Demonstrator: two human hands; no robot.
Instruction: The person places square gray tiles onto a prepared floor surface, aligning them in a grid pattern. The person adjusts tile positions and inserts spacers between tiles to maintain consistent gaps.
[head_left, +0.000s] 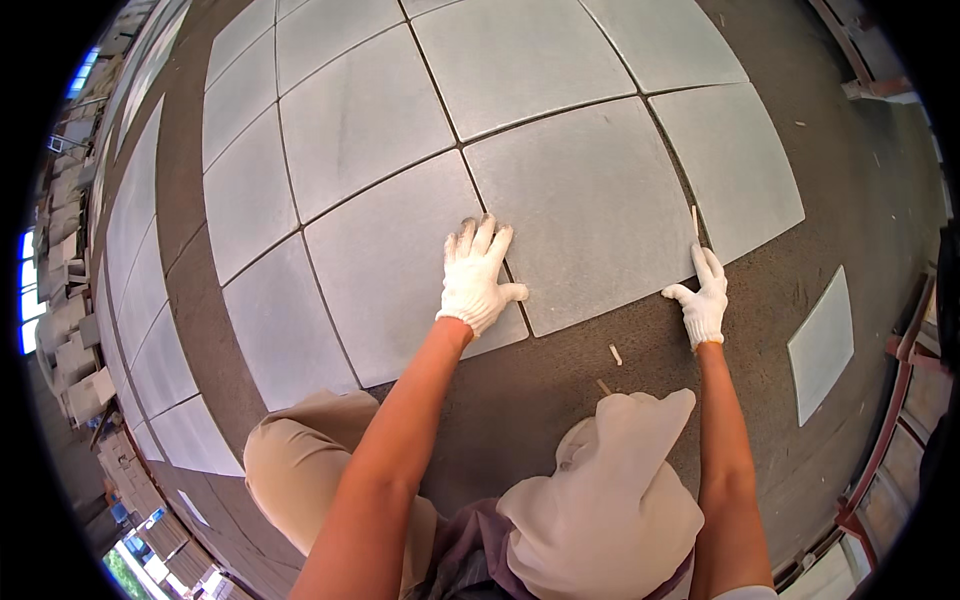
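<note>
My left hand [474, 280], in a white knit glove with darkened fingertips, lies flat with fingers spread. It rests on a large pale grey tile [385, 240], close to the seam with the middle tile [580, 220]. My right hand [706, 303], gloved alike, reaches the near right corner of that middle tile. Its thumb stands out over the tile's edge and its fingers stretch along the gap beside the right tile [730, 170]. A thin pale stick [695, 221] sits at those fingertips, in or over the gap; whether the fingers grip it cannot be told.
More grey tiles [540, 60] lie in rows ahead and to the left on a dark floor [480, 390]. A small wood strip [616, 355] lies nearby. A loose narrow tile piece [824, 345] is at the right, before a reddish metal frame [900, 400]. Stacked boxes [80, 350] stand far left.
</note>
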